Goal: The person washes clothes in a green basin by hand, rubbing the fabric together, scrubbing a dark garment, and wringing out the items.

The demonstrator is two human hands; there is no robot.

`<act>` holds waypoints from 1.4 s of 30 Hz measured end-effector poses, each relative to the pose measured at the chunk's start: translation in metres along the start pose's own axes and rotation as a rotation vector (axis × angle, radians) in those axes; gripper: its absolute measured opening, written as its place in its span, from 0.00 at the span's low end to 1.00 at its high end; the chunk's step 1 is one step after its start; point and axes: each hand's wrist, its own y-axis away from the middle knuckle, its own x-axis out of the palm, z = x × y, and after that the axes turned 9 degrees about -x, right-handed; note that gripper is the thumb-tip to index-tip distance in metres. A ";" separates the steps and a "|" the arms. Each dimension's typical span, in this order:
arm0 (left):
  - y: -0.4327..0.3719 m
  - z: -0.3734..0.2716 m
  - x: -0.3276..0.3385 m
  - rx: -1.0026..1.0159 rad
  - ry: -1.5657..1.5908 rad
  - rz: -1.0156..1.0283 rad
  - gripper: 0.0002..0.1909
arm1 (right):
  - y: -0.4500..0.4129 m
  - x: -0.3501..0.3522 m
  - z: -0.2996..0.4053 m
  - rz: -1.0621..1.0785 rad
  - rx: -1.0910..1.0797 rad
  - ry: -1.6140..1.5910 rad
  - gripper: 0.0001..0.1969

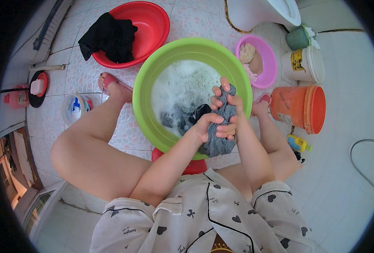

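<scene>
Both of my hands grip a wet, bunched grey cloth [220, 142] above the right side of a large green plastic basin [144, 104]. My left hand [214, 125] is wrapped round its lower middle, from the left. Higher up, my right hand [226, 98] closes round the narrow twisted upper end. The basin holds sudsy water [183, 79] with grey and black fabric [180, 118] partly under the foam. Part of that fabric lies close beside the held cloth; whether they are one piece I cannot tell.
Black clothing [111, 38] hangs over the rim of a red basin [155, 28]. Around the green basin stand a pink basin [270, 66] with light cloths, a white lidded bucket [304, 66], an orange bucket [291, 104], a small tub [70, 109] and a yellow bottle [297, 143]. A toilet base [253, 12] is beyond.
</scene>
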 end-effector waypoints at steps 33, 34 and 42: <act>-0.028 -0.047 -0.051 0.641 -0.910 -1.347 0.08 | -0.107 0.010 -0.031 -0.421 0.259 2.068 0.21; -0.027 -0.048 -0.056 0.676 -1.123 -1.449 0.11 | -0.107 0.008 -0.033 -0.425 0.261 2.069 0.21; -0.023 -0.043 -0.067 0.559 -1.177 -1.515 0.15 | -0.100 -0.023 -0.037 -0.481 0.346 2.118 0.21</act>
